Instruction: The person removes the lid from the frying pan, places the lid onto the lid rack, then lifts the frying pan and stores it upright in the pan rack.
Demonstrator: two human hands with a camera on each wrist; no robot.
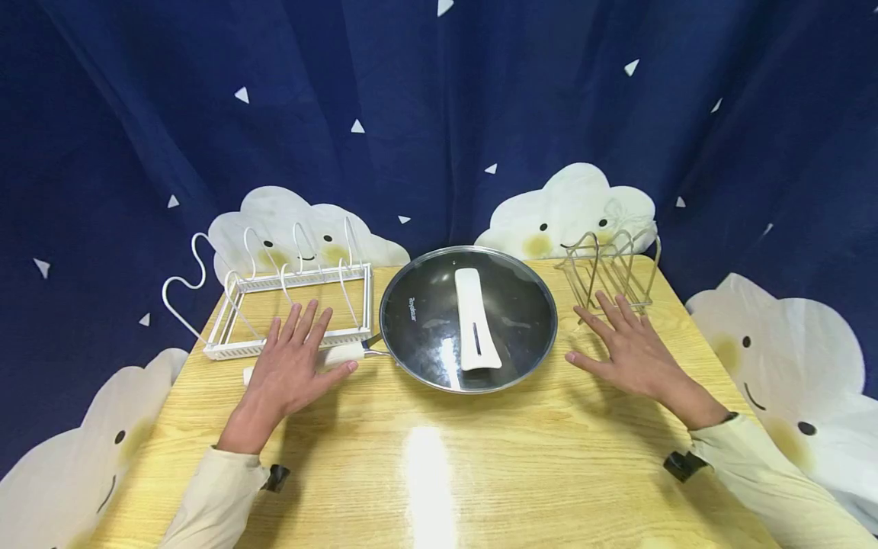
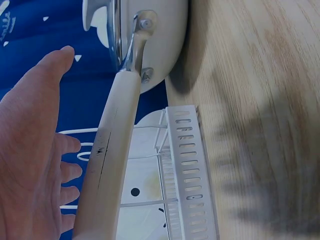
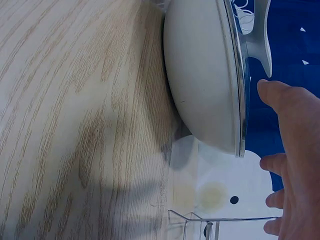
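Note:
A white wok (image 3: 200, 75) stands on the wooden table, covered by a dark glass lid (image 1: 425, 335) with a long white handle (image 1: 473, 320) on top. Its pale side handle (image 2: 107, 155) points left, with dark scratches along it. My left hand (image 1: 291, 370) hovers over that handle, fingers spread and straight, holding nothing. To the right of the wok, my right hand (image 1: 631, 351) is likewise spread above the table, its fingertips overlapping the front of a small metal wire rack (image 1: 593, 274) in the head view.
At the left behind my left hand lies a white rack (image 1: 229, 351) with slotted rails and several tall wire loops. A dark blue curtain (image 1: 411, 91) with white clouds and triangles hangs behind the wooden table (image 1: 535, 457).

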